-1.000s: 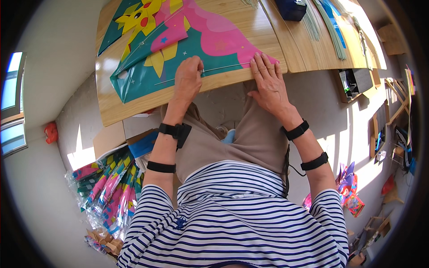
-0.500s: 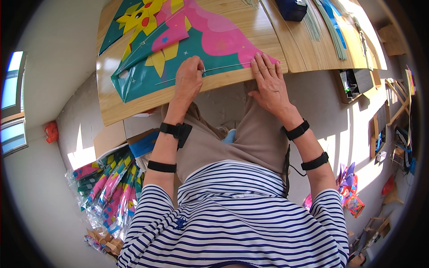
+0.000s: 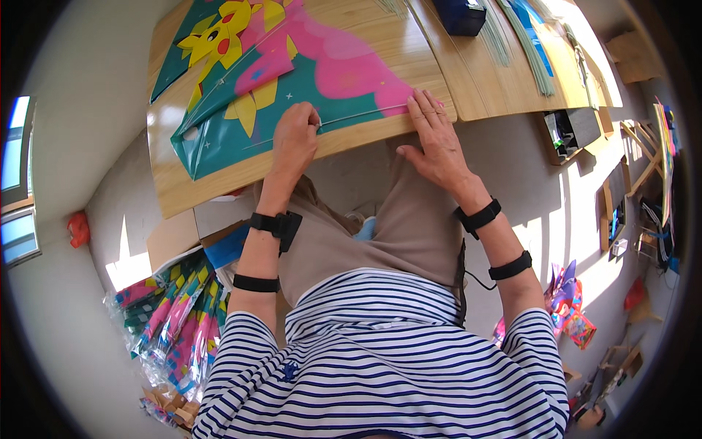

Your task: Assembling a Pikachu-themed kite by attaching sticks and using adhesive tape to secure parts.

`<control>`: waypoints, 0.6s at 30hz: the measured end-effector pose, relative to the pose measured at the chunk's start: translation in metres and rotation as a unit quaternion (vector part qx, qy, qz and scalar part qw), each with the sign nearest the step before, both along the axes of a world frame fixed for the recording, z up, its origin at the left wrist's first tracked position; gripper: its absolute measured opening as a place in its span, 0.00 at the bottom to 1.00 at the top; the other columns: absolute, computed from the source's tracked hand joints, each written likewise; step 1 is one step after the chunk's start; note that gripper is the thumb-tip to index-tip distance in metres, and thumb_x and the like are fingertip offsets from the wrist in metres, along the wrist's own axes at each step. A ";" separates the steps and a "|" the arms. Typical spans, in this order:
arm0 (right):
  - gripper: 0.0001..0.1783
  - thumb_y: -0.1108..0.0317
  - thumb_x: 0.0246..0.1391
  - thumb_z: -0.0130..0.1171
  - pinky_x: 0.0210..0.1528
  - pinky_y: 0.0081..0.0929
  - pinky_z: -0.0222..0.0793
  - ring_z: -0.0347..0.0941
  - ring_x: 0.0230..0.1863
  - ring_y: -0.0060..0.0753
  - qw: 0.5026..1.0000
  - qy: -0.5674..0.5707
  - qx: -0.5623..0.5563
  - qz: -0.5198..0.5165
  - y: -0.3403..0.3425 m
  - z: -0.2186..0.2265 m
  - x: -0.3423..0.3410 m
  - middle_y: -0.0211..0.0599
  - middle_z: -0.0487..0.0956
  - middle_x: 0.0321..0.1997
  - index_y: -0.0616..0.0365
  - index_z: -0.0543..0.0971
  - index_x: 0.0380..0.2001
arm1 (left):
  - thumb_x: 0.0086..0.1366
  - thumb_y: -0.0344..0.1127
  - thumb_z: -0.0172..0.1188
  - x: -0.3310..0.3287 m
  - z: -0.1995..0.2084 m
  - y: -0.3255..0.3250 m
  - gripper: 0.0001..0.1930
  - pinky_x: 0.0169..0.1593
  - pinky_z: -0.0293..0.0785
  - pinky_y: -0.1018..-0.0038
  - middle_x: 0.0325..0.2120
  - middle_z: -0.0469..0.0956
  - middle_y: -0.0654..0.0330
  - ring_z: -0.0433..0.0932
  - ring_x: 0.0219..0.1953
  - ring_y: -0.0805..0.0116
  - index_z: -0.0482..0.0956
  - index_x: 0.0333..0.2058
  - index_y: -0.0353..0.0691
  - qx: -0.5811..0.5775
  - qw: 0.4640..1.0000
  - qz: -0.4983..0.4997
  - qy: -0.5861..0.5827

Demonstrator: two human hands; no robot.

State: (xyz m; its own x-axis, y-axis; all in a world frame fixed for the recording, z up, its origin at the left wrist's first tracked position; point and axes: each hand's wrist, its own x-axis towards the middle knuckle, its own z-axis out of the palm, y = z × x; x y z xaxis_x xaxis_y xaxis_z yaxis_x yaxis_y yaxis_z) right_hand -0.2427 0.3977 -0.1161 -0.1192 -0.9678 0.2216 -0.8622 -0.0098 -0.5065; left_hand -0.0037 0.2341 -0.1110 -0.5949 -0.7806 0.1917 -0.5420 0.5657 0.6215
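A kite (image 3: 335, 110) of thin teal and pink sheet with a yellow cartoon figure lies on the wooden table, its left part folded over. Along its near edge runs a thin pale rod (image 3: 358, 117). My left hand (image 3: 295, 140) is closed in a pinch on the rod near the middle of that edge; its fingertips are partly hidden. At the kite's right-hand tip my right hand (image 3: 439, 143) rests flat, fingers stretched out, pressing over the sheet and the rod's end. Another thin rod (image 3: 238, 77) crosses the folded part.
Bundles of pale green sticks (image 3: 530, 55) and a dark blue box (image 3: 461, 16) stand on the adjoining table (image 3: 468, 88). Wrapped colourful kites (image 3: 175, 307) fill a space at lower left beside a cardboard box (image 3: 173, 240). An open carton (image 3: 563, 139) sits on the floor at right.
The whole view has shifted slightly, with table and kite lower and further left. Both hands keep nearly the same places on the kite; the right hand's fingers lie closer together.
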 end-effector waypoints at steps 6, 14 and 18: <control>0.45 0.65 0.45 0.71 0.75 0.44 0.49 0.51 0.76 0.53 0.999 0.021 -0.025 -0.042 0.008 -0.002 -0.014 0.55 0.59 0.73 0.67 0.64 0.66 | 0.54 0.19 0.52 -0.001 0.001 -0.001 0.05 0.39 0.67 0.56 0.28 0.72 0.50 0.72 0.35 0.46 0.69 0.30 0.35 -0.014 1.000 -0.012 0.005; 0.45 0.65 0.46 0.70 0.75 0.48 0.47 0.50 0.76 0.53 0.998 0.049 -0.011 -0.038 0.010 -0.003 -0.013 0.54 0.58 0.74 0.67 0.64 0.66 | 0.54 0.19 0.52 -0.001 0.001 0.000 0.06 0.39 0.67 0.56 0.27 0.72 0.50 0.73 0.35 0.47 0.70 0.29 0.36 -0.032 0.999 -0.012 -0.001; 0.45 0.64 0.46 0.70 0.75 0.49 0.48 0.50 0.76 0.52 0.998 0.046 -0.010 -0.043 0.010 -0.003 -0.012 0.52 0.59 0.74 0.66 0.64 0.66 | 0.54 0.19 0.52 -0.001 0.001 0.000 0.06 0.39 0.68 0.56 0.28 0.72 0.50 0.73 0.35 0.47 0.70 0.29 0.36 -0.034 0.999 -0.007 -0.006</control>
State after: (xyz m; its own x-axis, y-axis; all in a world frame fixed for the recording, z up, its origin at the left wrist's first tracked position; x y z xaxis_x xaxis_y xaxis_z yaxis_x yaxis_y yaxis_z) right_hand -0.2548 0.4077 -0.1194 -0.1791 -0.9504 0.2544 -0.9030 0.0561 -0.4260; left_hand -0.0051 0.2345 -0.1096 -0.6078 -0.7579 0.2369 -0.5419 0.6139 0.5740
